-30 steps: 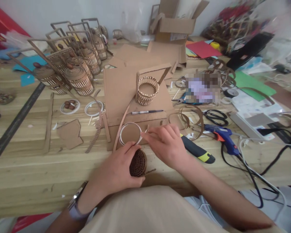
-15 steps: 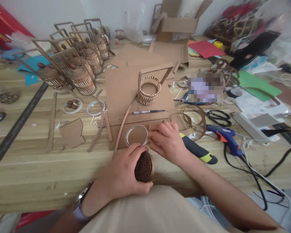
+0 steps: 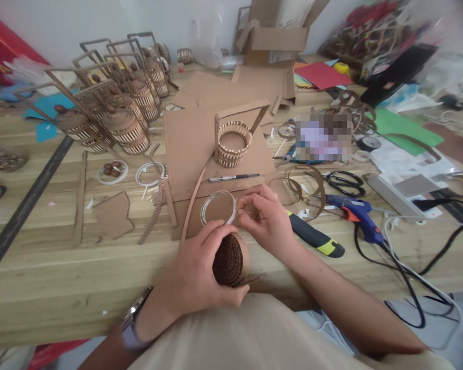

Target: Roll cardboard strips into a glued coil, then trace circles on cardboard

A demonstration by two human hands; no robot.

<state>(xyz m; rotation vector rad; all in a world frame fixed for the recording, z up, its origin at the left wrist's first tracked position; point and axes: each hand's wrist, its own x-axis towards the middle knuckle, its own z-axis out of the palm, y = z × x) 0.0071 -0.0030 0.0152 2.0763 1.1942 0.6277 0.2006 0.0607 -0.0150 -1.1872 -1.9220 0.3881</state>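
My left hand [image 3: 204, 272] is wrapped round a brown coil of corrugated cardboard [image 3: 228, 260], its ridged spiral face turned up toward me. A loose strip end sticks out from the coil's lower right. Just above it, my right hand [image 3: 266, 218] is closed in a pinch; what its fingertips hold, if anything, is too small to make out. Beside those fingertips lies a white ring [image 3: 218, 208] on the cardboard sheet [image 3: 189, 139]. Farther back on the sheet stands a small basket [image 3: 233, 144] with a tall square handle. A pen [image 3: 233, 178] lies in front of the basket.
Several lidded baskets [image 3: 125, 128] with tall handles stand at the back left. A utility knife [image 3: 316, 236], a blue glue gun [image 3: 358, 213] with cords and black scissors [image 3: 345, 183] lie on the right. An open cardboard box [image 3: 280, 38] stands at the back.
The coil has turned slightly in my left hand, and its loose strip end shows more. My right hand stays pinched near the white ring. The whole view has shifted a little.
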